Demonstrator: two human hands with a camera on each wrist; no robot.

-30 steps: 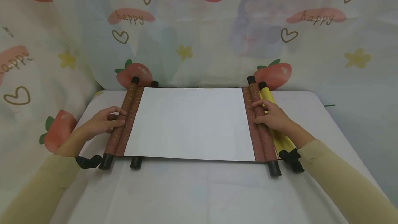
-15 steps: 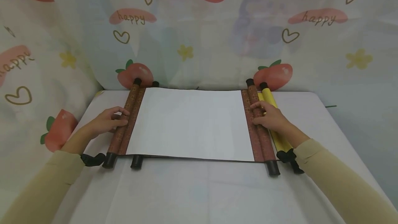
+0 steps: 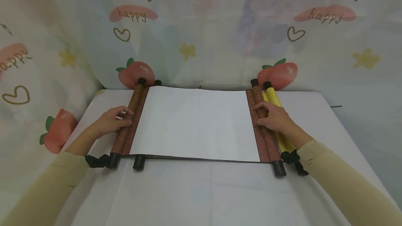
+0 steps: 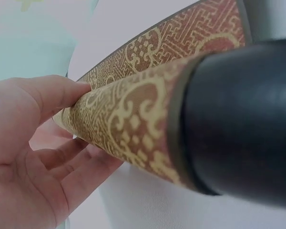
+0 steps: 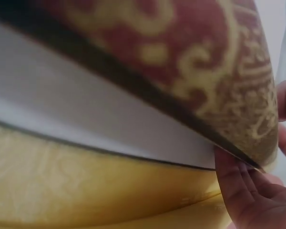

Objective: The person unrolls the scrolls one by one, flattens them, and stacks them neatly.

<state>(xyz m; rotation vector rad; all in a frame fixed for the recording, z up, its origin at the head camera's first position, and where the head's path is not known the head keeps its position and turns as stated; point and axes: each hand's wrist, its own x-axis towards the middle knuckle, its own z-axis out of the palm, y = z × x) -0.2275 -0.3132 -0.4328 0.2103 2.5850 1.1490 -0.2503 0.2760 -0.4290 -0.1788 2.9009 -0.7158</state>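
Observation:
A hanging scroll with a blank white sheet [image 3: 196, 125] lies spread across the table, a red-brown patterned roller at each end. My left hand [image 3: 114, 120] grips the left roller [image 3: 120, 137], thumb on top and fingers underneath in the left wrist view, where the roller [image 4: 133, 114] looks raised off the table. My right hand [image 3: 276, 117] holds the right roller [image 3: 270, 145] between thumb and fingers. Beneath that side shows a yellow scroll [image 3: 274, 97], mostly covered; its yellow backing [image 5: 86, 181] fills the lower right wrist view.
A black roller end [image 3: 139, 162] sticks out from under the sheet at the front left, another [image 3: 158, 82] at the back. White cloth covers the table [image 3: 194, 194]. A printed curtain [image 3: 213, 44] stands close behind and at the left.
The left roller and my left hand have shifted a little to the right. The sheet's left part now bows up slightly, showing a gap below its front edge. The right hand stays nearly still.

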